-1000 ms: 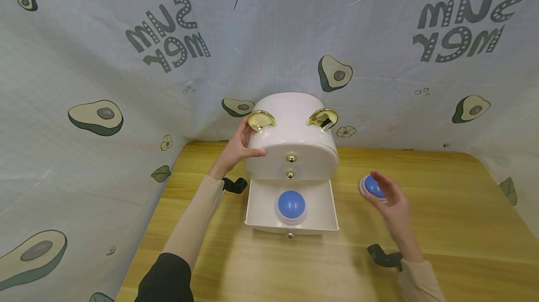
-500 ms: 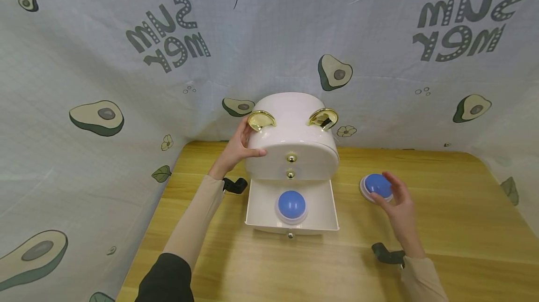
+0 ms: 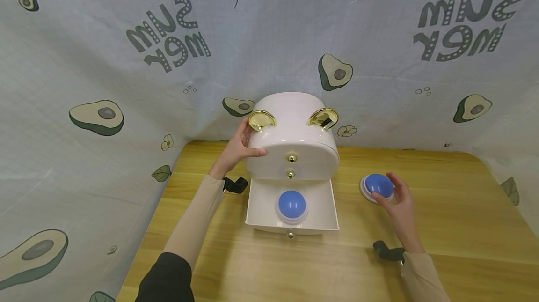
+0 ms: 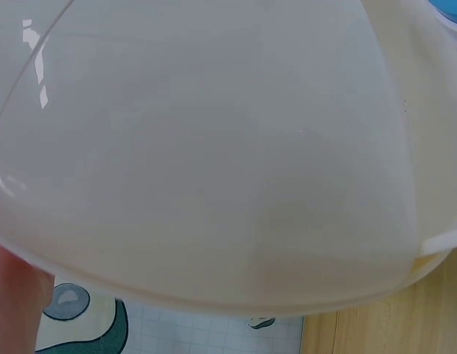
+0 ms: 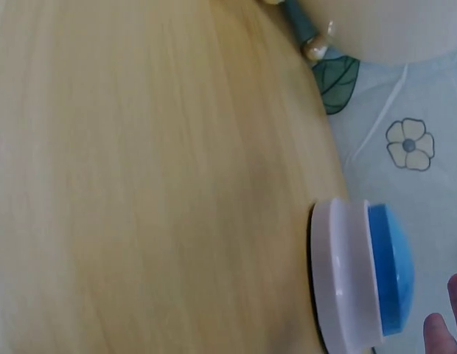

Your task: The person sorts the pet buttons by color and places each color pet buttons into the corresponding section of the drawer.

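A white drawer box (image 3: 292,114) with gold ear-shaped pieces stands against the hanging cloth. My left hand (image 3: 231,153) holds its left side, thumb across the front and fingers behind; the box wall (image 4: 214,147) fills the left wrist view. The lowest drawer (image 3: 260,208) is pulled out, and a blue-domed push button (image 3: 292,203) with a white base sits in it. To the right, a second push button (image 3: 379,184) stands dome up on the wooden table. Close beside it my right hand (image 3: 400,208) hovers, fingertips (image 5: 439,335) apart from the dome in the right wrist view.
The wooden table (image 3: 442,217) extends on both sides of the box. Behind it hangs a pale cloth (image 3: 269,35) printed with avocados and lettering. Black camera mounts (image 3: 386,251) sit at both wrists.
My right hand has shifted a little to the right, uncovering more of the second push button, which stays in place. The left hand and the box have not moved.
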Tool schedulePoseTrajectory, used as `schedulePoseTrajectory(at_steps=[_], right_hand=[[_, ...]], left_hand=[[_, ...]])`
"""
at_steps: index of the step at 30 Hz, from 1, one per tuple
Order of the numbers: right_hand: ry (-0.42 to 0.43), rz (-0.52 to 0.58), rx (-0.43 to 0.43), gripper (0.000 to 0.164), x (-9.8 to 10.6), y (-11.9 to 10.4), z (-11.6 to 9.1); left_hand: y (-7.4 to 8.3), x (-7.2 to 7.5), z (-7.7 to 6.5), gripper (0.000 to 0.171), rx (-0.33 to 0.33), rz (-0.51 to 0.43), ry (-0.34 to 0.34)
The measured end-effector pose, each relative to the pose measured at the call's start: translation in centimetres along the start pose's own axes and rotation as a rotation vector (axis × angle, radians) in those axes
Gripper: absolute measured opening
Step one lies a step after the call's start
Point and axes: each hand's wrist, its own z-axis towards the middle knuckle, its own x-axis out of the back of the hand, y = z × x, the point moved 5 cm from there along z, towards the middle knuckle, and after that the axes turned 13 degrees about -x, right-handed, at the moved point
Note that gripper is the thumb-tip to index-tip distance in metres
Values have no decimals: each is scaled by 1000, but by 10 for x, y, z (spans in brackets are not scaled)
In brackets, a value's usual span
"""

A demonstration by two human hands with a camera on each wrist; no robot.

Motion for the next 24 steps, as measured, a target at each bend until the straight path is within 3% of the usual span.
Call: schedulePoseTrajectory(at_steps=[12,19,24], right_hand=[[-41,-148,-75,77,3,18,15],[-47,-158,-85,80,3,28,21],[-49,-179,-81,82,3,31,23]], left_hand=[[0,0,2,101,31,-7,4],[22,-8,1,95,24,-12,-2],[23,-8,0,95,20,-13,-3]])
